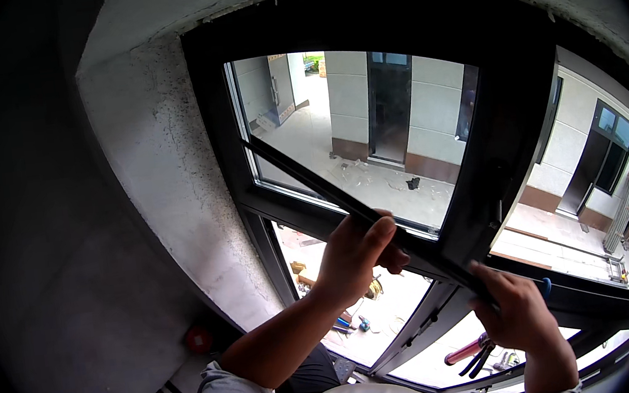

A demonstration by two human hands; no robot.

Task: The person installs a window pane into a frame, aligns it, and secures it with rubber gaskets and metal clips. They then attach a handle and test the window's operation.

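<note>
A long, thin black strip [303, 174], like a window glazing bead, runs slantwise in front of a glass pane [399, 121] in a black window frame [379, 14]. My left hand [349, 262] is closed around the strip near its middle, thumb on top. My right hand [516, 301] is curled over its lower right part, with the fingertips partly hidden. The strip's upper left end lies at the frame's left side; I cannot tell whether it touches. A small blue piece [547, 288] shows just beyond my right hand, and its kind is unclear.
Plastered wall [170, 158] borders the frame on the left. A pink tube-like tool with black handles [468, 350] is below my right hand. Through the lower opening, scattered tools [364, 323] lie on the ground. A red round object [199, 338] is at lower left.
</note>
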